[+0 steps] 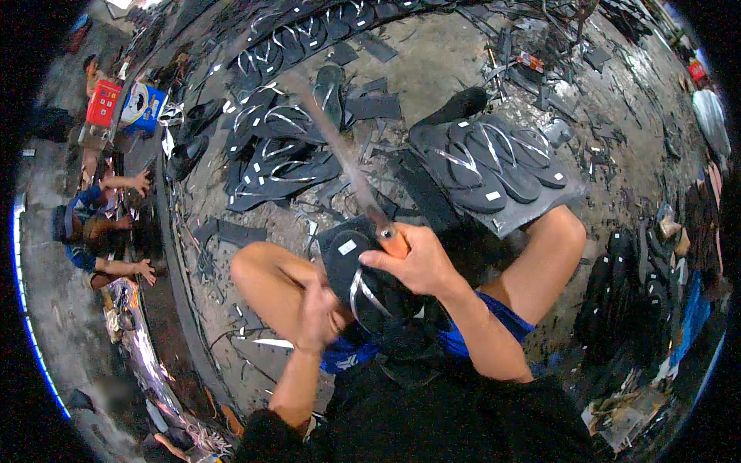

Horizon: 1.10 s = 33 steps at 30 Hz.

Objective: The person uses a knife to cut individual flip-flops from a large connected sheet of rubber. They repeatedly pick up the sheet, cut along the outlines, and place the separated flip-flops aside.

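My right hand (417, 258) is closed round the orange handle of a long knife (347, 162). Its narrow blade points up and to the left, blurred by motion. Just under that hand, a black flip-flop (340, 266) with a silver strap and a small white label lies between my bent legs. My left hand (318, 315) is at the flip-flop's left edge. Motion smears its fingers, so I cannot tell whether they grip the sole. Part of the flip-flop is hidden by my right hand and dark clothing.
Strapped flip-flops (494, 166) rest on a dark board (525, 216) by my right knee. Another pile of flip-flops (282, 154) lies ahead to the left, with a row (309, 35) farther off. Black offcuts (374, 106) litter the floor. At far left, another person (85, 216) reaches out both hands.
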Each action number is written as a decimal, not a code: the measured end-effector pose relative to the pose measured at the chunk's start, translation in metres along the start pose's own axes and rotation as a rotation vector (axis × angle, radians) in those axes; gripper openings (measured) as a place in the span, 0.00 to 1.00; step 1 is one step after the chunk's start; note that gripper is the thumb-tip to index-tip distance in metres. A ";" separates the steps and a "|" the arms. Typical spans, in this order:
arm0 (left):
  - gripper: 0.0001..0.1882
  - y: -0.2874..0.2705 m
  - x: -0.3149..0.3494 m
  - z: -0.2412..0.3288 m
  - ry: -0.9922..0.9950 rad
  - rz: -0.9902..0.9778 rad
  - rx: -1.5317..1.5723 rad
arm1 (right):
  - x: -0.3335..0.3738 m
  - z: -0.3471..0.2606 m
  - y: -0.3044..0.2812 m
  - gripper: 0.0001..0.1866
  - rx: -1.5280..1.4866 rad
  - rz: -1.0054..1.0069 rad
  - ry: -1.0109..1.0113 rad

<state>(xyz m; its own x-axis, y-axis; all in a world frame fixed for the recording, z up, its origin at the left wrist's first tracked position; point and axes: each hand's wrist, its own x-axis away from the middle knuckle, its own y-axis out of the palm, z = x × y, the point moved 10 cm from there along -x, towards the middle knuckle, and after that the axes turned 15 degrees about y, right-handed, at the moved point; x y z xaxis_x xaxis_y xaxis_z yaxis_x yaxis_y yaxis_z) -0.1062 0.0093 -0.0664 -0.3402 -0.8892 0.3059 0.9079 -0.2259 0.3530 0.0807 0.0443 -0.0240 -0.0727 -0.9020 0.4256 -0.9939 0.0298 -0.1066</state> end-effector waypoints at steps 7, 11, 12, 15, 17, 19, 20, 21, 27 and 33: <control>0.16 -0.003 -0.022 0.103 0.369 0.234 -0.404 | 0.063 -0.049 -0.013 0.20 0.187 0.307 -0.179; 0.18 -0.044 -0.007 0.166 0.452 0.244 -0.342 | 0.128 -0.027 -0.042 0.18 0.294 0.405 -0.402; 0.20 -0.041 -0.005 0.173 0.447 0.209 -0.313 | 0.141 -0.017 -0.034 0.18 0.266 0.306 -0.367; 0.20 -0.040 0.012 0.163 0.381 0.176 -0.293 | 0.163 0.019 0.006 0.19 0.203 0.073 -0.259; 0.20 -0.047 0.026 0.147 0.314 0.198 -0.298 | 0.174 0.040 0.019 0.17 0.175 -0.016 -0.178; 0.21 -0.065 0.038 0.125 0.202 0.235 -0.319 | 0.181 0.053 0.025 0.16 0.133 -0.064 -0.136; 0.21 -0.061 0.042 0.121 0.239 0.241 -0.238 | 0.181 0.052 0.026 0.16 0.123 -0.066 -0.141; 0.21 -0.057 0.047 0.119 0.240 0.234 -0.225 | 0.178 0.049 0.027 0.16 0.113 -0.065 -0.146; 0.20 -0.038 0.048 0.120 0.177 0.083 -0.302 | 0.162 -0.003 0.013 0.18 0.298 0.176 -0.357; 0.17 0.001 0.037 0.128 0.226 -0.051 -0.318 | 0.138 -0.046 -0.001 0.17 0.371 0.099 -0.295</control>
<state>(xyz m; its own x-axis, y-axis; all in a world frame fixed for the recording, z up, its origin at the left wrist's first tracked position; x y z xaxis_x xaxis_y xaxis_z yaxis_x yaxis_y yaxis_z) -0.1491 0.0271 0.0583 -0.3562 -0.9310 0.0797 0.9340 -0.3522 0.0601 0.0681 -0.0603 0.0767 -0.0858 -0.9878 0.1303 -0.8827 0.0147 -0.4697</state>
